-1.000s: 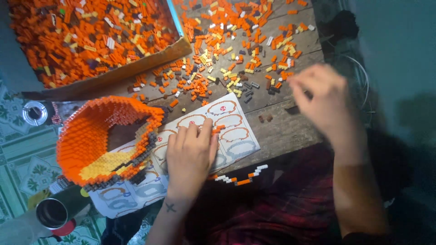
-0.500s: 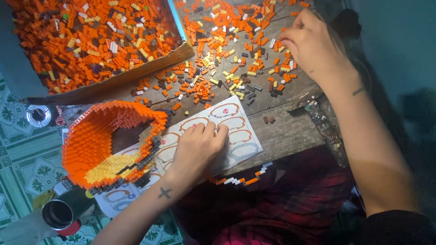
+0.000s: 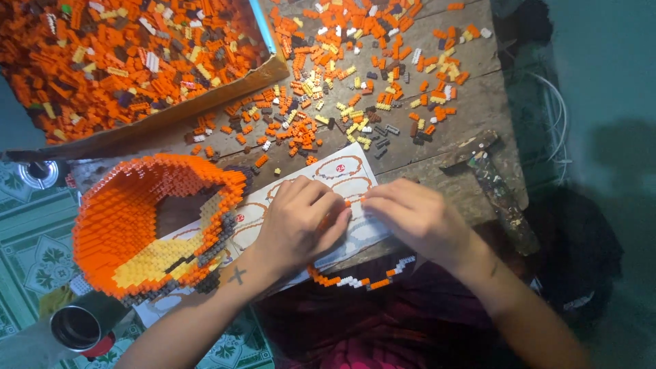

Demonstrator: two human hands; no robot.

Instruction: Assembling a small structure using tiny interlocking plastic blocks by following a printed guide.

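Two hands are meeting over the printed pattern sheet point(image 3: 342, 179), and between them I am pinching a tiny orange brick point(image 3: 346, 203) that sits on the paper near its middle. My left hand point(image 3: 301, 222) is curling down on the sheet, fingers bent and closing around the small piece from the side nearer the big orange shell, while my right hand point(image 3: 413, 220) is pressing in from the opposite side with fingertips drawn together on it; neither hand is lying flat or slack. I am judging the brick as hard plastic, almost weightless, stiff and a little slick, so I am taking it by its short side walls with fingertip pads only, since a broad grasp would hide it and let it squirt away. Beside the sheet, toward my left arm, the curved brick-built bowl point(image 3: 137, 225) of orange and yellow is standing; it looks rigid yet likely to crack apart along its rows if squeezed. Beyond the sheet's far edge loose bricks point(image 3: 355, 102) are scattering across the wooden table point(image 3: 471, 102), and a cardboard box point(image 3: 205, 113) of more pieces is lying past them.
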